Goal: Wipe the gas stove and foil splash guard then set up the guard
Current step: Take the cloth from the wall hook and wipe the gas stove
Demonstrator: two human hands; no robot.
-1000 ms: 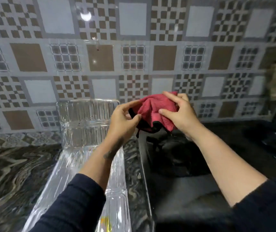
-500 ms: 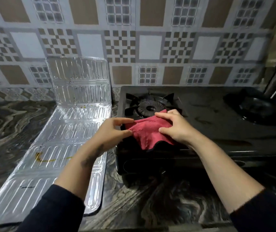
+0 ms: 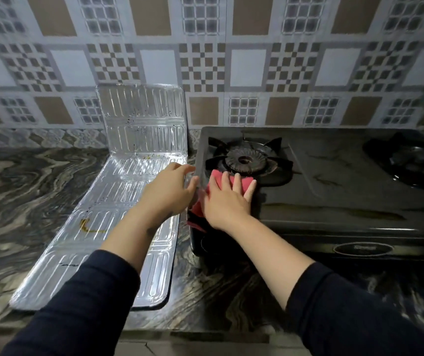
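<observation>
A black two-burner gas stove (image 3: 334, 186) stands on the marbled counter. A red cloth (image 3: 218, 177) lies on its front left corner, just in front of the left burner (image 3: 244, 159). My right hand (image 3: 227, 201) presses flat on the cloth with fingers spread. My left hand (image 3: 170, 191) hovers at the stove's left edge, fingers loosely curled, holding nothing. The foil splash guard (image 3: 118, 206) lies unfolded on the counter left of the stove, its far panel leaning up against the tiled wall. It carries a yellow-brown stain and dark specks.
The dark marbled counter (image 3: 26, 191) runs along the patterned tiled wall (image 3: 205, 60). The right burner (image 3: 416, 160) sits at the far right of the stove. The counter's front edge lies just below my sleeves.
The cloth went from held up in both hands down onto the stove's front left corner. My right hand now lies flat on it, and my left hand has let go and moved left.
</observation>
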